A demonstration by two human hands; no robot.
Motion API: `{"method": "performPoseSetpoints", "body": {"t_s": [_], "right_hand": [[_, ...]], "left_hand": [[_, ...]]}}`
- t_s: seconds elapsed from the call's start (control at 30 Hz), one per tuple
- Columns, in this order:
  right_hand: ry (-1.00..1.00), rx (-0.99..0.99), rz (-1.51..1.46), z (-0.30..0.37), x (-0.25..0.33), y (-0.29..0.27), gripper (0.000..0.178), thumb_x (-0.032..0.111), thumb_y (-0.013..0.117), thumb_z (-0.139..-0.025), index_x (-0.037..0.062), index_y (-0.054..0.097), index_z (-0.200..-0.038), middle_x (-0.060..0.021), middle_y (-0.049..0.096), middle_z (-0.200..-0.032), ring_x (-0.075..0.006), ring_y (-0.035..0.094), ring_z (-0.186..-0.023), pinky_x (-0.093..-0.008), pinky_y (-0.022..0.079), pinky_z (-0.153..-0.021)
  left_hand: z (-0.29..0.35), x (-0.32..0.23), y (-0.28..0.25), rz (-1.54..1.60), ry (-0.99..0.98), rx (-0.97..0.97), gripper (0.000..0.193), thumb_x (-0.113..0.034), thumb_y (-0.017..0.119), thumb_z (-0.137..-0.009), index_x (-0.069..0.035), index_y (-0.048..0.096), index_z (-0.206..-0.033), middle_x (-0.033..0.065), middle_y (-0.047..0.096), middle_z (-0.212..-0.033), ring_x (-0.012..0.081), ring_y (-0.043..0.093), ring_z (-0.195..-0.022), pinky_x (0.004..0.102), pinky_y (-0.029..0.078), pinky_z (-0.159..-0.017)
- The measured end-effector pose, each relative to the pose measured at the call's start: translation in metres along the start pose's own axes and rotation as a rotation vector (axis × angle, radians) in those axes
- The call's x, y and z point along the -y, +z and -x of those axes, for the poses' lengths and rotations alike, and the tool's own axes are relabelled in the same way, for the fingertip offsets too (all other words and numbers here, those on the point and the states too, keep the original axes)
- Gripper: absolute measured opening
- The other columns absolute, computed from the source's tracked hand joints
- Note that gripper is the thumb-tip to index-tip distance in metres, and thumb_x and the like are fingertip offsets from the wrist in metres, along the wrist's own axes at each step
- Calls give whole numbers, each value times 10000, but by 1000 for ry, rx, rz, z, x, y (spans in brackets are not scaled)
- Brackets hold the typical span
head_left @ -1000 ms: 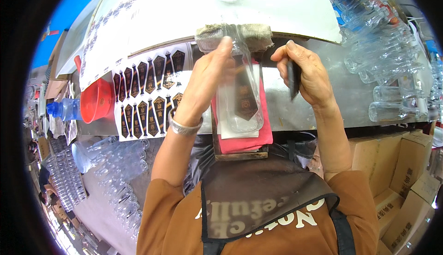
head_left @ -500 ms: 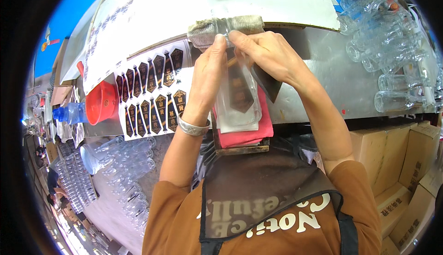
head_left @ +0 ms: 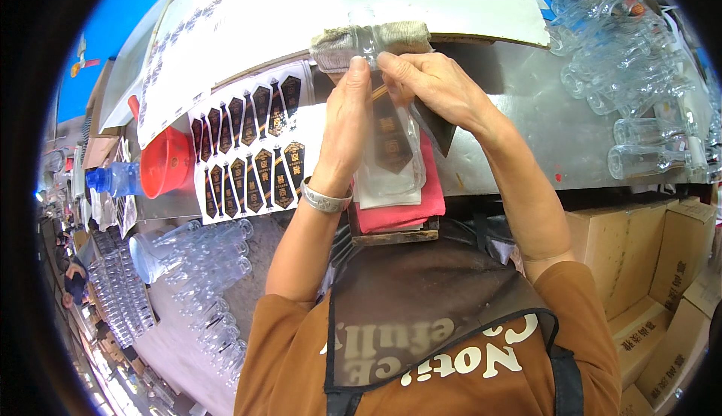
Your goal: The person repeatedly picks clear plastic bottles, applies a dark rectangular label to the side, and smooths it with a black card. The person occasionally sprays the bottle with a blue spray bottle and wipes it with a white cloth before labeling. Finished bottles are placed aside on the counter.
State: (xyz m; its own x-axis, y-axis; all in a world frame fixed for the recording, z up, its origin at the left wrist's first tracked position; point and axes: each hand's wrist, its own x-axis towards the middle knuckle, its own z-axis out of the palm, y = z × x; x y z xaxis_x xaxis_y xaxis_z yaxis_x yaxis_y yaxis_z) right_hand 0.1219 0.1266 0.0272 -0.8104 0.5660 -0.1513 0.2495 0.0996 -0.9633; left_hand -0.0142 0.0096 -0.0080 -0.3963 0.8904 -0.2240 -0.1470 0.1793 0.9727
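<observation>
A clear glass bottle (head_left: 415, 162) lies with its base toward me and its neck on a rolled pale cloth (head_left: 407, 38). A black tie-shaped decal with gold marks (head_left: 392, 139) shows on it, narrow end toward the neck. My left hand (head_left: 347, 119) is closed along the bottle's left side, thumb at the neck. Opposite it, my right hand (head_left: 440, 89) presses its thumb near the same spot. A dark, flat, pointed piece (head_left: 435, 128) sticks out under the right palm, seemingly held by its hidden fingers. Below the bottle are a pink cloth (head_left: 432, 199) and white paper.
Left of my hands lies a sheet of black tie-shaped decals (head_left: 250, 145), beside a red bowl (head_left: 166, 162) and a blue-capped bottle (head_left: 114, 180). Many glass bottles (head_left: 624, 62) crowd the right; others (head_left: 199, 258) stand lower left. Open cardboard boxes (head_left: 632, 265) are at lower right.
Both thumbs stay near the bottle's neck with only small shifts. My left wrist has moved slightly to the right, and the decal shows more clearly.
</observation>
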Motion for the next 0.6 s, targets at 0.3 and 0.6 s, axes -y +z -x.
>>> {"method": "performPoseSetpoints", "body": {"t_s": [0.3,0.6], "right_hand": [[-214,-299,-339,42,8,-9,308,102,643,-919,-8,647,-1206,-45,669,-1117,-127,624,-1013,-261,493,-919],[-777,-318,565,22,52,-5,282,-7,622,-831,18,660,-1109,-136,690,-1037,-282,676,-934,-359,542,-852]], "left_hand": [[54,-27,-5,8,114,-130,735,-547,404,-1047,73,407,-1440,224,533,-1398,300,545,-1282,406,471,-1025],[112,-10,-13,-362,363,-21,1011,-182,827,-768,49,227,-1548,253,398,-1520,332,397,-1425,437,354,-1150]]}}
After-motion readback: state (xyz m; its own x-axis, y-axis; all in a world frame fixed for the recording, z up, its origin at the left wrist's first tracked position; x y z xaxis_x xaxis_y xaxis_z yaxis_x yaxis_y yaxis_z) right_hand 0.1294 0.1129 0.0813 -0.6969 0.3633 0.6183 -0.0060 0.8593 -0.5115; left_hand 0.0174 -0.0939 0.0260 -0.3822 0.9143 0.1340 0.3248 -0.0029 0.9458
